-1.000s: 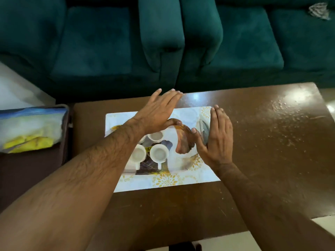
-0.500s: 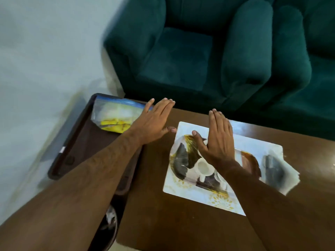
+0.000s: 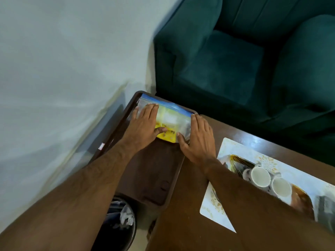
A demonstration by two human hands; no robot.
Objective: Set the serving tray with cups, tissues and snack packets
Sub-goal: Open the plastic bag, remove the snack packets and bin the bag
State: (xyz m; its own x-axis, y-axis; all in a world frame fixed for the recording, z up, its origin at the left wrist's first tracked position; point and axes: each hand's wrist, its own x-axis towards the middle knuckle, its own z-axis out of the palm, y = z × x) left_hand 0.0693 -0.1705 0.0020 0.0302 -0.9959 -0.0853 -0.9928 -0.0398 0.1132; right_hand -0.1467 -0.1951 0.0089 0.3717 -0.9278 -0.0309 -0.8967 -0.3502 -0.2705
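Both hands shifted off the patterned tray toward ten o'clock, left hand now laid flat on the snack bag, right hand pressed against its right edge, view swung left.

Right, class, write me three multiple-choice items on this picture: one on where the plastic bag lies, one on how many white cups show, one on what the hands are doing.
1. Where is the plastic bag?
A. on the sofa
B. in the brown tray
C. on the floor

2. How many white cups show on the white mat?
A. two
B. five
C. none

3. What are the left hand and right hand doing?
A. lifting a cup
B. resting in the lap
C. pressing on the bag's two ends

Answers: B, it lies at the tray's far end; A, two rims show side by side; C, one palm flanks each end.
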